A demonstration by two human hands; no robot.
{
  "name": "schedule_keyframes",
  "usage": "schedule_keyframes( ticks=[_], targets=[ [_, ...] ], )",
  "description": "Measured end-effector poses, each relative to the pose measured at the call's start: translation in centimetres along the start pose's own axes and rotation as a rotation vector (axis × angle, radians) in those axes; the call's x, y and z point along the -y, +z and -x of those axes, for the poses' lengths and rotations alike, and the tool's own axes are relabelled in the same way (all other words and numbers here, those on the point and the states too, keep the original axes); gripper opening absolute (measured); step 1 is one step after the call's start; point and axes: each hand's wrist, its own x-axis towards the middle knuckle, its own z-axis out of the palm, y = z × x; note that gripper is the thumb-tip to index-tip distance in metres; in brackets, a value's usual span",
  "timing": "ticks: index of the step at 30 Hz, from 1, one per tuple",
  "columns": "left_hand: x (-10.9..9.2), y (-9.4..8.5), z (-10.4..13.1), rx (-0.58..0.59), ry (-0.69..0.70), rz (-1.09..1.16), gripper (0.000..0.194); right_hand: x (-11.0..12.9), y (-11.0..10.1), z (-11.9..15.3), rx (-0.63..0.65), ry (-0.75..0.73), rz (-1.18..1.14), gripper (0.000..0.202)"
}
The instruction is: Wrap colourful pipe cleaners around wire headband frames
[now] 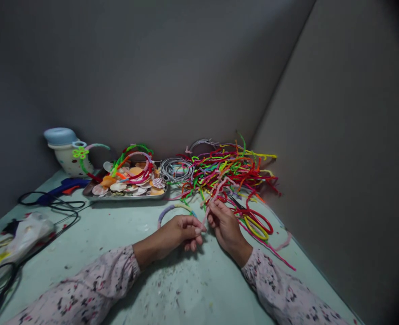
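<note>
A pale pink pipe cleaner point(206, 217) runs between my two hands above the table. My left hand point(182, 231) is closed, pinching its lower end between thumb and fingers. A little higher up, the fingers of my right hand point(225, 225) pinch the same piece, and its free end rises toward the pile. Just behind my left hand a hoop point(168, 210) wrapped in purple, yellow and blue lies on the table, partly hidden by that hand. Right of my right hand are scissors with red and yellow handles point(257, 225), their blades partly covered.
A large tangle of coloured pipe cleaners point(233, 164) lies at the back right. Beside it are coiled grey wire hoops point(176, 169) and a metal tray point(131, 197) of seashells with wrapped hoops. Farther left are a spotted bottle point(71, 158), a blue glue gun point(62, 189), black cable and a plastic bag point(33, 232).
</note>
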Motion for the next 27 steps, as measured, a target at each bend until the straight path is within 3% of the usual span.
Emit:
schedule_keyframes(
  ticks=[14,21,27],
  targets=[
    [-0.61,0.36,-0.02,-0.051,-0.019,0.018,0.03,-0.27,0.01,0.19,0.034,-0.029,0.102,0.024],
    [-0.3,0.1,0.08,0.011,-0.045,0.084,0.028,-0.26,-0.27,0.04,0.064,-0.013,0.105,0.026],
    [-0.42,0.36,-0.21,-0.026,0.102,0.066,0.03,-0.87,-0.24,0.51,0.2,0.07,0.15,0.024]
  ],
)
